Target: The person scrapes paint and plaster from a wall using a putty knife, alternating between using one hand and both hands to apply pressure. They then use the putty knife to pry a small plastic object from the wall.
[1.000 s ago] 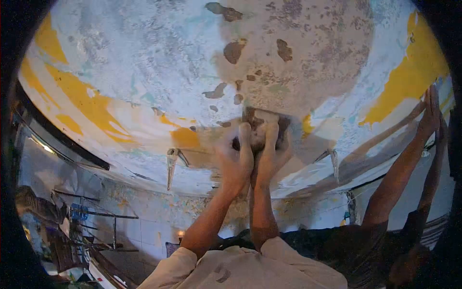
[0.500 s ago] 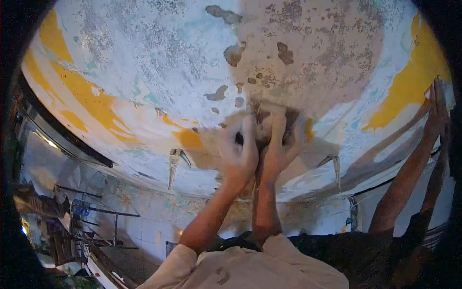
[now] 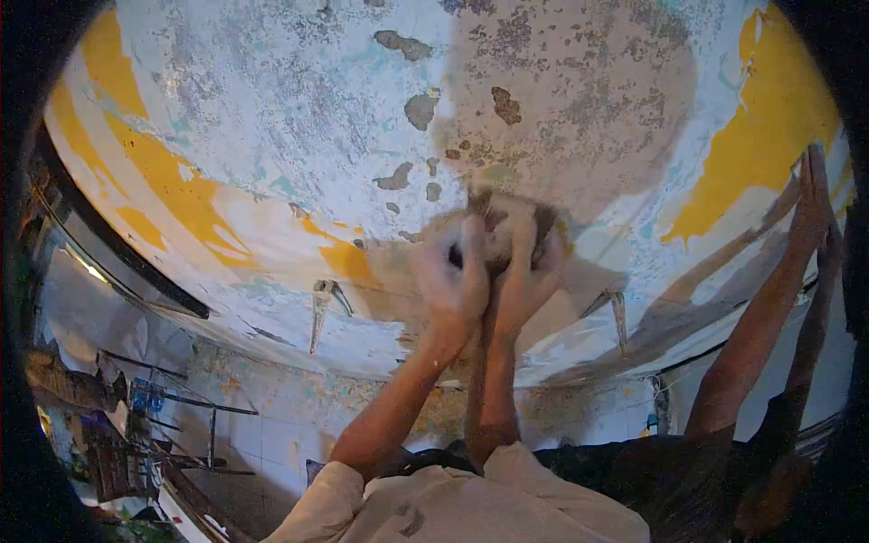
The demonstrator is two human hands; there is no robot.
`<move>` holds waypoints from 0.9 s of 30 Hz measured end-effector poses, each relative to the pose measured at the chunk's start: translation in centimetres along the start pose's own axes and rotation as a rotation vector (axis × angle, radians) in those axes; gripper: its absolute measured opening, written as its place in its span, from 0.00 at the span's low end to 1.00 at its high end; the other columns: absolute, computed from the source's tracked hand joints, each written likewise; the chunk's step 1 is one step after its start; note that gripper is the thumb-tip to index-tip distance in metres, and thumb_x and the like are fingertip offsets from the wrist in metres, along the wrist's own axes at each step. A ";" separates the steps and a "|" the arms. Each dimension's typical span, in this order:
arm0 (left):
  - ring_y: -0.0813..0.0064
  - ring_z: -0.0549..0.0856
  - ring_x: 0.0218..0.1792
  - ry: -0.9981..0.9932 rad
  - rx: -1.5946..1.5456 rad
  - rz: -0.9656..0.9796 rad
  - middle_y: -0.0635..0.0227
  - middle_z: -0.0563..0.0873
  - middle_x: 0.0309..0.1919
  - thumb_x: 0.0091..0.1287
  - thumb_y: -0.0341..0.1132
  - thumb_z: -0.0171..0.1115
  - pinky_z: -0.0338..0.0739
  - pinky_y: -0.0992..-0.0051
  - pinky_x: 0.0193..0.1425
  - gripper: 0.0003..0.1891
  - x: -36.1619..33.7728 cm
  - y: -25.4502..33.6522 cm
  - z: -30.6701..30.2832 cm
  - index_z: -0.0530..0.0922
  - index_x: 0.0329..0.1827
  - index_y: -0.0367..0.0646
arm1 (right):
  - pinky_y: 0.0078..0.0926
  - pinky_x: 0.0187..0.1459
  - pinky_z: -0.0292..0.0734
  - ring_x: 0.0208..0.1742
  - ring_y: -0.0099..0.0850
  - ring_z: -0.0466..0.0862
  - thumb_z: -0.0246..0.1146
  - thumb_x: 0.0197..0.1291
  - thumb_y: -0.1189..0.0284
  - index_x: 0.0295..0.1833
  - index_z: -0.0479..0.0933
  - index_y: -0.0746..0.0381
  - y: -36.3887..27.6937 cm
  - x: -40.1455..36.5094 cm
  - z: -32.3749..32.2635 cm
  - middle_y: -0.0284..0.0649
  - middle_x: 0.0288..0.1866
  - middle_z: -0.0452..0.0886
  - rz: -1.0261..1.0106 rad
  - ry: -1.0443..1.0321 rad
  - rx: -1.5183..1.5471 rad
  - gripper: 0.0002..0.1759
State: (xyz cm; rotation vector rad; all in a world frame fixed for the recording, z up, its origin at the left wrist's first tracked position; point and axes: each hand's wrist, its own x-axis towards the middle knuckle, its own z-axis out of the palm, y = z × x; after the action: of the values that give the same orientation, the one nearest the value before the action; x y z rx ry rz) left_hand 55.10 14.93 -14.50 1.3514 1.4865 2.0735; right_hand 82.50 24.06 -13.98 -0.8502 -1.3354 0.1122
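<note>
Pale brownish pad, blurred, centre frame, pressed against the peeling white-and-yellow painted ceiling at the lower edge of its bare grey patch. Your left hand and right hand are both clamped round it. Hands sharp a second ago, now smeared: rubbing stroke likely underway. Another person's arm at the right frame edge reaches the ceiling
</note>
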 end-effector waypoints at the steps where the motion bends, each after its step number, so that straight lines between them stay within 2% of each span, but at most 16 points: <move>1: 0.80 0.71 0.24 0.002 -0.015 -0.004 0.65 0.78 0.18 0.76 0.41 0.59 0.67 0.70 0.28 0.19 0.8 0.6 0.7 0.84 0.34 0.32 | 0.35 0.53 0.78 0.48 0.38 0.85 0.64 0.68 0.65 0.57 0.78 0.72 0.6 0.9 -0.2 0.50 0.49 0.86 0.002 -0.002 -0.004 0.22; 3: 0.79 0.72 0.24 0.040 0.003 0.048 0.64 0.79 0.20 0.76 0.42 0.58 0.67 0.69 0.28 0.18 1.0 1.9 1.2 0.84 0.37 0.32 | 0.35 0.53 0.78 0.48 0.37 0.85 0.64 0.68 0.65 0.57 0.78 0.72 0.1 1.8 0.2 0.50 0.49 0.86 -0.006 -0.005 -0.015 0.22; 6: 0.75 0.72 0.23 -0.042 0.067 0.092 0.59 0.79 0.21 0.76 0.42 0.58 0.67 0.67 0.28 0.18 -0.1 0.3 0.6 0.83 0.38 0.33 | 0.35 0.53 0.78 0.48 0.37 0.85 0.64 0.68 0.65 0.57 0.78 0.72 -1.1 0.5 -0.8 0.50 0.49 0.86 -0.022 0.014 -0.014 0.21; 9: 0.66 0.73 0.21 0.013 0.059 0.046 0.53 0.79 0.20 0.75 0.42 0.59 0.68 0.64 0.29 0.19 0.6 -0.1 2.0 0.82 0.35 0.32 | 0.35 0.53 0.78 0.48 0.37 0.85 0.64 0.68 0.65 0.57 0.79 0.72 0.1 2.8 -1.8 0.50 0.48 0.86 -0.028 0.014 -0.024 0.21; 12: 0.60 0.73 0.20 -0.006 0.097 0.070 0.49 0.78 0.20 0.75 0.43 0.59 0.68 0.61 0.29 0.19 0.4 0.2 1.5 0.81 0.35 0.32 | 0.35 0.53 0.78 0.48 0.37 0.85 0.63 0.68 0.65 0.57 0.79 0.72 -0.5 1.7 -2.3 0.50 0.48 0.86 -0.038 0.016 -0.034 0.21; 21: 0.56 0.72 0.19 -0.044 0.028 0.043 0.50 0.76 0.18 0.74 0.41 0.61 0.68 0.60 0.29 0.18 0.7 1.2 1.9 0.81 0.34 0.32 | 0.35 0.53 0.78 0.48 0.37 0.85 0.63 0.68 0.65 0.56 0.79 0.72 0.6 2.9 -4.1 0.50 0.48 0.86 -0.048 0.012 -0.054 0.21; 24: 0.58 0.72 0.18 0.105 0.011 0.248 0.52 0.77 0.17 0.74 0.41 0.62 0.68 0.61 0.29 0.17 2.0 0.2 3.7 0.83 0.35 0.32 | 0.35 0.53 0.78 0.47 0.37 0.85 0.63 0.68 0.65 0.56 0.79 0.72 2.3 6.0 -5.0 0.50 0.48 0.86 -0.045 0.000 -0.064 0.21; 27: 0.57 0.76 0.21 0.054 0.052 0.144 0.53 0.79 0.19 0.74 0.40 0.61 0.70 0.60 0.31 0.17 1.3 1.2 3.2 0.84 0.36 0.32 | 0.35 0.52 0.78 0.47 0.37 0.85 0.63 0.68 0.65 0.56 0.79 0.72 1.4 5.3 -4.3 0.49 0.48 0.86 -0.061 0.015 -0.082 0.21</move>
State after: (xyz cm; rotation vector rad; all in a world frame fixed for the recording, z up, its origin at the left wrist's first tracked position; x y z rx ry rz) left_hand 57.24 17.19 -12.65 1.4732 1.5162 2.1891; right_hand 88.29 25.86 -10.49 -0.8761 -1.3583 0.0034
